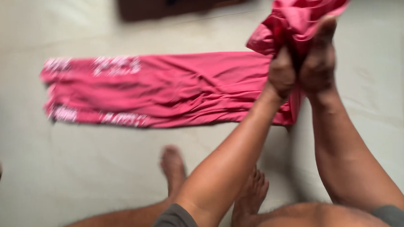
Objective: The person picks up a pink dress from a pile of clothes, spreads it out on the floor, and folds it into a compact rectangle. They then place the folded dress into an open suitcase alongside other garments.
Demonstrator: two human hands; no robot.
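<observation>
Left hand (282,73): fingers closed on bunched end of pink garment (164,90) | Right hand (318,60): fingers clenched on same bunch, just beside left hand | Garment: gathered end lifted at upper right, remainder flat on pale floor (77,178), white-printed hems leftward | Bare feet (214,181) below garment | View blurred.

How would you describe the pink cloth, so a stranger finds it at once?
On the pale floor, ahead of the bare feet, lies a long pink cloth. Its right end is bunched up in the left hand and right hand. Only it has whitish markings, at its left end.
</observation>
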